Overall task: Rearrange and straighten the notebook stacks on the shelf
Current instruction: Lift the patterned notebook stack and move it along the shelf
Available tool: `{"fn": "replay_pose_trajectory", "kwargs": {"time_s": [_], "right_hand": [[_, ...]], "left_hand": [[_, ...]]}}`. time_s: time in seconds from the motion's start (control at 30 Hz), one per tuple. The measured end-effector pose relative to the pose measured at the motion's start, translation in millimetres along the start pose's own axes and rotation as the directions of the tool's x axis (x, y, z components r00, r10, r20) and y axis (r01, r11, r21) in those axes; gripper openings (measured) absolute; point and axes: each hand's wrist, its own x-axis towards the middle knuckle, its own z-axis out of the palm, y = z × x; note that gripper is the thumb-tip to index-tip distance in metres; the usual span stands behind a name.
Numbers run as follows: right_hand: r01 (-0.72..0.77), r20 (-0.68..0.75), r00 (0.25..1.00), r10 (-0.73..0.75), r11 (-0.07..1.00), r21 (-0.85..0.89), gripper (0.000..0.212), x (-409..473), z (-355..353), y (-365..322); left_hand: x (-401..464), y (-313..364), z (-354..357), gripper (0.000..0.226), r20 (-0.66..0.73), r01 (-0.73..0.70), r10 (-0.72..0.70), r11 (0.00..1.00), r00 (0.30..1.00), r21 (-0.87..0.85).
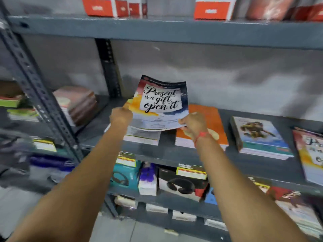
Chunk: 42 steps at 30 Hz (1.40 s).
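Observation:
A colourful notebook [162,102] printed "Present is a gift, open it" is tilted up over a low stack [142,136] on the grey middle shelf [174,151]. My left hand [120,116] grips its lower left corner; my right hand [193,123] pinches its lower right edge. To the right lie an orange stack [209,123], a stack with a horse cover [258,137], and at the far right another "Present" notebook stack [311,152]. A brown stack [78,103] sits to the left behind the upright.
A perforated grey upright [40,95] slants at the left and another [108,67] stands at the back. Red and white boxes [104,6] fill the top shelf. Headphone boxes [181,184] and price labels sit on the lower shelf.

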Motion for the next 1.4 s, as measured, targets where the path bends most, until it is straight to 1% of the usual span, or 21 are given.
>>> {"fn": "replay_pose_trajectory", "kwargs": {"time_s": [0.03, 0.07, 0.1, 0.13, 0.17, 0.2, 0.23, 0.27, 0.3, 0.33, 0.4, 0.47, 0.53, 0.57, 0.67, 0.73, 0.83, 0.93, 1.1, 1.23, 1.4], "right_hand": [[0.003, -0.002, 1.0, -0.003, 1.0, -0.018, 0.016, 1.6, 17.4, 4.2], [0.006, 0.001, 1.0, -0.005, 0.999, -0.035, 0.015, 3.5, 36.1, 7.8], [0.009, 0.001, 1.0, -0.009, 0.998, -0.059, 0.014, 5.4, 50.8, 11.8], [0.005, 0.002, 1.0, -0.004, 0.996, -0.088, 0.019, 7.8, 63.5, 16.0], [-0.008, 0.001, 1.0, 0.008, 0.994, -0.109, 0.025, 10.0, 73.3, 20.8], [-0.024, -0.004, 1.0, 0.024, 0.993, -0.119, 0.028, 11.9, 80.7, 25.4], [-0.044, -0.011, 0.999, 0.043, 0.99, -0.133, 0.031, 15.4, 88.3, 30.9], [-0.069, -0.016, 0.998, 0.068, 0.987, -0.147, 0.034, 17.1, 93.5, 35.4], [-0.089, -0.021, 0.996, 0.086, 0.981, -0.171, 0.037, 19.4, 98.9, 40.3], [-0.101, -0.024, 0.995, 0.098, 0.973, -0.208, 0.039, 19.9, 102.0, 44.5], [-0.097, -0.032, 0.995, 0.092, 0.953, -0.288, 0.043, 20.0, 105.1, 53.0], [-0.079, -0.034, 0.997, 0.072, 0.906, -0.416, 0.044, 20.0, 103.6, 56.4], [-0.053, 0.023, 0.997, 0.079, 0.829, -0.557, 0.038, 19.8, 98.1, 56.0], [-0.044, 0.054, 0.994, 0.095, 0.8, -0.598, 0.037, 20.4, 95.9, 55.5], [-0.018, 0.098, 0.988, 0.116, 0.731, -0.682, 0.039, 19.7, 92.3, 50.1], [0.013, 0.117, 0.987, 0.114, 0.658, -0.753, 0.04, 16.9, 92.4, 46.0], [0.082, 0.111, 0.994, 0.021, 0.537, -0.839, 0.03, 7.9, 89.2, 36.3], [0.133, 0.074, 0.989, -0.132, 0.522, -0.843, 0.028, -0.6, 73.2, 25.9], [0.077, -0.081, 0.969, -0.233, 0.599, -0.797, 0.028, -5.3, 7.8, 12.1], [0.029, -0.179, 0.947, -0.268, 0.624, -0.781, 0.029, -7.8, -69.4, 15.4], [-0.082, -0.31, 0.917, -0.252, 0.64, -0.764, 0.03, -15.8, -182.7, 36.1]], "left_hand": [[6.7, 1.1, -11.2, 0.029, -0.023, 0.068, -0.068, 0.997, 0.997, -0.023], [12.8, -4.8, -21.4, 0.027, -0.036, -0.003, 0.013, 0.965, 0.999, 0.262], [19.6, -12.2, -30.3, 0.026, 0.017, -0.078, 0.084, 0.803, 0.996, 0.591], [26.6, -14.6, -39.0, 0.023, 0.035, -0.104, 0.117, 0.657, 0.993, 0.746], [34.5, -19.3, -43.9, 0.019, 0.052, -0.115, 0.123, 0.589, 0.991, 0.799], [40.8, -23.6, -47.5, 0.018, 0.049, -0.12, 0.133, 0.605, 0.99, 0.787], [46.9, -30.9, -51.0, 0.021, 0.043, -0.085, 0.077, 0.72, 0.996, 0.688], [54.3, -32.9, -52.4, 0.026, 0.021, -0.003, -0.007, 0.878, 1.0, 0.478], [63.4, -37.6, -53.4, 0.031, 0.041, 0.066, -0.084, 0.94, 0.996, 0.335], [69.0, -45.4, -53.5, 0.032, 0.033, 0.041, -0.052, 0.957, 0.998, 0.288], [74.2, -49.2, -53.5, 0.033, 0.034, -0.02, 0.006, 0.917, 0.999, 0.398], [78.3, -54.6, -53.8, 0.033, 0.066, -0.037, 0.005, 0.863, 0.998, 0.504], [80.3, -57.1, -54.8, 0.035, 0.083, -0.025, -0.03, 0.801, 0.996, 0.599], [80.0, -56.8, -56.2, 0.037, 0.081, -0.003, -0.062, 0.778, 0.995, 0.629], [82.9, -56.3, -58.7, 0.035, 0.126, -0.056, -0.041, 0.73, 0.991, 0.681], [83.7, -55.9, -57.7, 0.034, 0.107, -0.082, 0.008, 0.703, 0.994, 0.706], [77.0, -51.8, -48.5, 0.035, 0.087, -0.111, 0.07, 0.636, 0.994, 0.764], [61.2, -46.3, -32.9, 0.03, 0.08, -0.201, 0.234, 0.558, 0.969, 0.805], [13.5, -23.5, 32.8, 0.028, 0.159, -0.394, 0.444, 0.508, 0.882, 0.766], [-48.5, -9.5, 108.1, 0.028, 0.201, -0.529, 0.517, 0.633, 0.832, 0.565], [-148.8, -2.5, 208.5, 0.029, 0.364, -0.638, 0.526, 0.665, 0.769, 0.387]]}}
